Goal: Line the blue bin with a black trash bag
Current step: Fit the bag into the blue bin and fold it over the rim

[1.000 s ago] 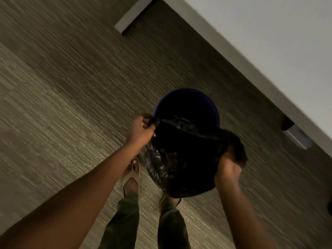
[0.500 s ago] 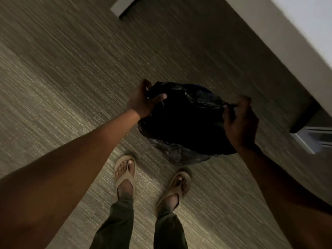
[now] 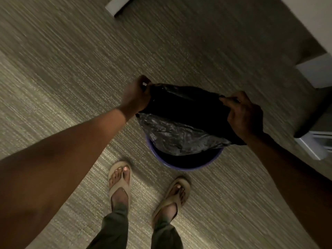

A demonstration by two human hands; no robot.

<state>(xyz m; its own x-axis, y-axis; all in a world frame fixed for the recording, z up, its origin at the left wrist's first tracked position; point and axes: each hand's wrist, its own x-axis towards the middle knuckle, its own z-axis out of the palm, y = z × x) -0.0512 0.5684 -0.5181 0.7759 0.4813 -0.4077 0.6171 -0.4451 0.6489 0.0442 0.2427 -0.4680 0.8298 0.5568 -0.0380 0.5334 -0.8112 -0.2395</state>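
Both hands grip the black trash bag (image 3: pixel 181 123) at its top edge: the left hand (image 3: pixel 135 97) is closed on the left corner and the right hand (image 3: pixel 244 114) pinches the right side, so the mouth of the bag is stretched between them.

Half a second ago the bag hid the blue bin completely, and one second ago the far part of the bin was seen above the bag. Now the near rim of the blue bin (image 3: pixel 185 167) shows as a purple-blue arc under the bag, just in front of the feet (image 3: pixel 119 180). The hands have also moved further apart, and the mouth is pulled wider than before. I judge that the person is still spreading the bag and bringing it over the bin, so the lining has not started properly.

The lower part of the bag hangs down over the bin opening and seems to reach into it, but I cannot tell if it touches the bottom. The top edge is not folded over the rim at any place. What is visible inside the bin is only dark, and I cannot tell if something is in it. The bin stands on the carpet floor (image 3: pixel 62 87), near a pale wall (image 3: pixel 316 18) on the right.
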